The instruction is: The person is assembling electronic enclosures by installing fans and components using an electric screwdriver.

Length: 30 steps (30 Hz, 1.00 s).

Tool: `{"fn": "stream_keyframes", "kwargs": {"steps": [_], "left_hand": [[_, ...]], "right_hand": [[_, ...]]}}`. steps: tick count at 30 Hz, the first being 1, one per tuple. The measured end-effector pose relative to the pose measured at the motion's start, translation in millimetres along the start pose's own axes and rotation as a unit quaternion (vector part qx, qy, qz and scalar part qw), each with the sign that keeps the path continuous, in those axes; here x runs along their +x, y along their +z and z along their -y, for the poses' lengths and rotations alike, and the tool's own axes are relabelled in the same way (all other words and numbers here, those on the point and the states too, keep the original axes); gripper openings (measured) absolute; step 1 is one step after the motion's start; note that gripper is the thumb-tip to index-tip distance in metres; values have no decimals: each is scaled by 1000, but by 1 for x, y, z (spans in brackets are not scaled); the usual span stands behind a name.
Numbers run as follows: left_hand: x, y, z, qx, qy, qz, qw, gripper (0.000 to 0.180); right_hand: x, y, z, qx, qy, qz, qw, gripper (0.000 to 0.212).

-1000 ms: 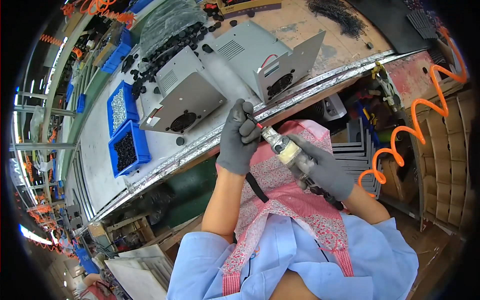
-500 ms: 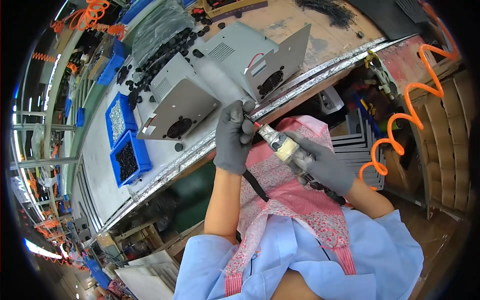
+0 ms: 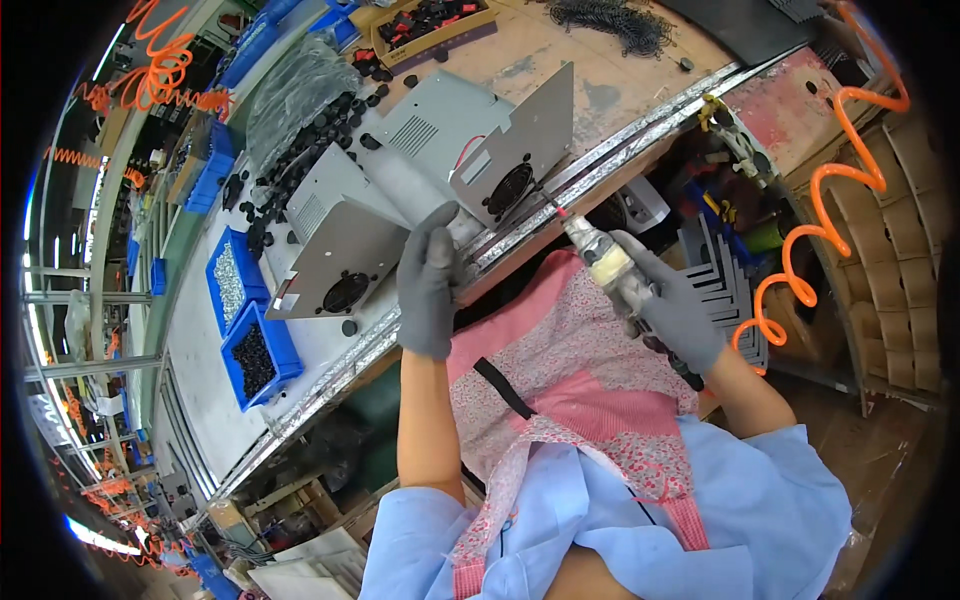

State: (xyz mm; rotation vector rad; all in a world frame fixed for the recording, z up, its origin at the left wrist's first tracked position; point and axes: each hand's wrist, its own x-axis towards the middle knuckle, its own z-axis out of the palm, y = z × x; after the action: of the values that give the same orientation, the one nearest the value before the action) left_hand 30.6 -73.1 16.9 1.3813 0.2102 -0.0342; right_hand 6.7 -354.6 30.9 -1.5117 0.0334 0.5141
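Observation:
My right hand (image 3: 682, 318), in a grey glove, grips a power screwdriver (image 3: 612, 268) patched with tape. Its thin bit points up and left, close to the black round fan (image 3: 510, 192) on an upright grey metal panel (image 3: 540, 118). This panel belongs to a grey sheet-metal housing on the bench. My gloved left hand (image 3: 426, 295) is raised by the bench edge, fingers loosely apart, and I make out nothing in it. Beside it stands a second grey housing (image 3: 325, 255) with a similar fan (image 3: 346, 293).
Two blue bins, one with silver small parts (image 3: 228, 278), the other with black ones (image 3: 252, 362), stand at the left. Loose black caps (image 3: 340, 125) lie near a plastic bag (image 3: 295, 95). An orange coiled hose (image 3: 828, 220) hangs at the right. Metal trim (image 3: 640, 130) edges the bench.
My left hand has left the screwdriver's tip and moved left toward the near housing. The screwdriver has swung up and right, its bit now by the far housing's fan. The view has shifted slightly.

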Motion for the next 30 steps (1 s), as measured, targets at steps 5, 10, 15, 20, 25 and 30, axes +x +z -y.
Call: {"fn": "stream_keyframes", "kwargs": {"steps": [5, 10, 15, 20, 25, 30], "left_hand": [[37, 27, -8, 360, 56, 11, 931, 50], [57, 28, -11, 334, 69, 102, 934, 43], [62, 21, 4, 283, 49, 106, 952, 42], [59, 24, 3, 288, 60, 75, 953, 42], [55, 28, -1, 273, 38, 64, 959, 43], [62, 21, 5, 290, 65, 80, 952, 42]], "right_hand": [[16, -7, -18, 4, 23, -7, 1000, 56], [28, -7, -18, -26, 17, 1, 1000, 54], [31, -11, -11, -37, 52, 14, 998, 53], [29, -13, -9, -50, 38, 11, 998, 52], [27, -14, -5, -51, 22, 14, 998, 53], [35, -10, -5, -69, 25, 9, 997, 54]]}}
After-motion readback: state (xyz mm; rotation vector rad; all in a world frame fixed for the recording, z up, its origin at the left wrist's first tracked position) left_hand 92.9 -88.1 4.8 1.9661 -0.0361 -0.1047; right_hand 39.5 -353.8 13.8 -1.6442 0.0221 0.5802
